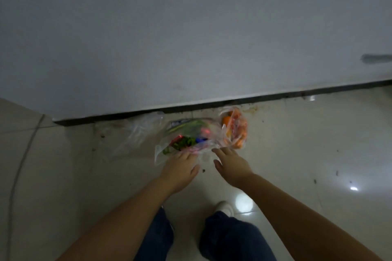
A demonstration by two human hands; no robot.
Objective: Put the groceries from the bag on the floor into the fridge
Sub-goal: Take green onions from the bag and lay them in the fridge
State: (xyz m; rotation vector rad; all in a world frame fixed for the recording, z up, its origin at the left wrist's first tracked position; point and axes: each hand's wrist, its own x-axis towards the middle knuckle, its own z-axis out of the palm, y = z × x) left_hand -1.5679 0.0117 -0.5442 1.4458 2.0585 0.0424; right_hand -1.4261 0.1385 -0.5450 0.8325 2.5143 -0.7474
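Tiled floor (297,144) below fridge door (191,27): left hand (180,168) and right hand (231,165), fingers apart, reach bag (191,140); best gather its mouth before lifting.

Beside the grey-white fridge (191,38), a clear bag (186,140) of green, red and blue contents is seen; orange, seemingly fruit, fills its neighbouring bag (236,131).
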